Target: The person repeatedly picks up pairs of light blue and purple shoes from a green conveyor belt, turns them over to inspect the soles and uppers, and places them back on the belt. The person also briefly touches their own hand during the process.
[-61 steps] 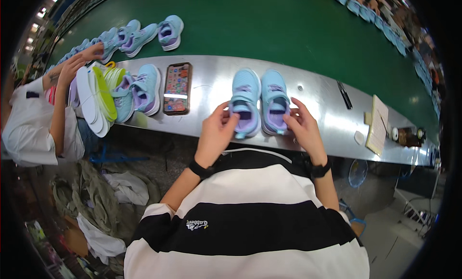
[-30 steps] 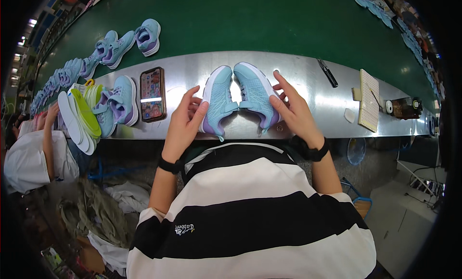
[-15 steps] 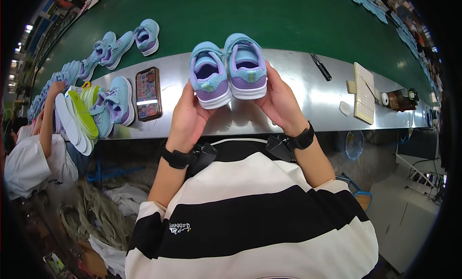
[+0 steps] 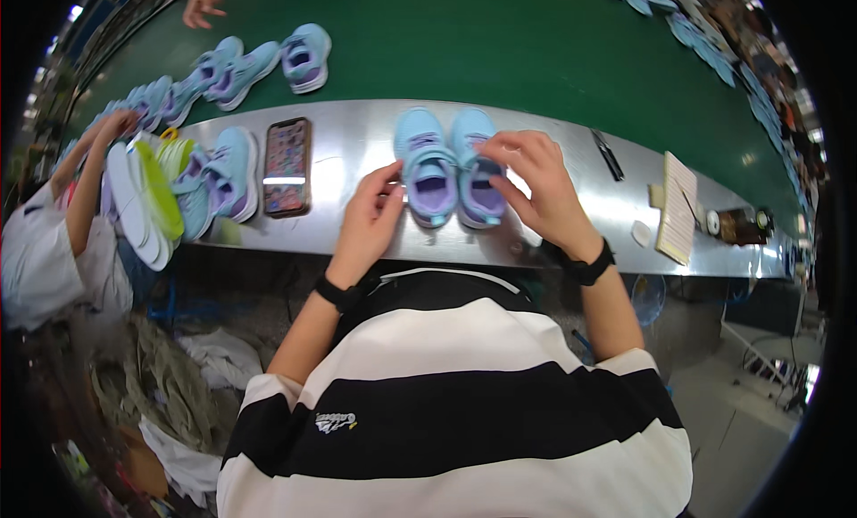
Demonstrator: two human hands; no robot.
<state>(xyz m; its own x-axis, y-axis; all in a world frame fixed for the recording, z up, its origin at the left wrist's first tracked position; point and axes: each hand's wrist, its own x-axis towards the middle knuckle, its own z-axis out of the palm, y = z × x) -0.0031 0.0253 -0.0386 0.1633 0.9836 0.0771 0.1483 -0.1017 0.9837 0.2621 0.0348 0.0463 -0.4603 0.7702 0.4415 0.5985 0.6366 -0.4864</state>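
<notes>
A pair of light-blue and purple children's sneakers stands side by side on the metal table edge [image 4: 348, 125], toes away from me. My left hand [image 4: 370, 216] is at the outer side of the left sneaker [image 4: 420, 134], thumb and fingers apart, fingertips close to its collar. Over the right sneaker [image 4: 470, 127] my right hand [image 4: 546, 189] curves loosely, forefinger and thumb spread above the strap and opening. Whether those fingertips touch it I cannot tell. Both insides show lilac lining.
Left of the pair lies a phone [image 4: 287, 168]. Beyond it are another sneaker pair [image 4: 234, 174], white and lime insoles [image 4: 134, 196] and a sneaker row on the green belt [image 4: 500, 45]. Co-workers' hands reach in there. A cutter [image 4: 608, 155], notepad [image 4: 678, 205] and dark jar [image 4: 739, 225] lie right.
The sneakers have come down from my raised hands onto the metal, toes turned away. Both hands have loosened from them. Another person's hand has appeared at the far left.
</notes>
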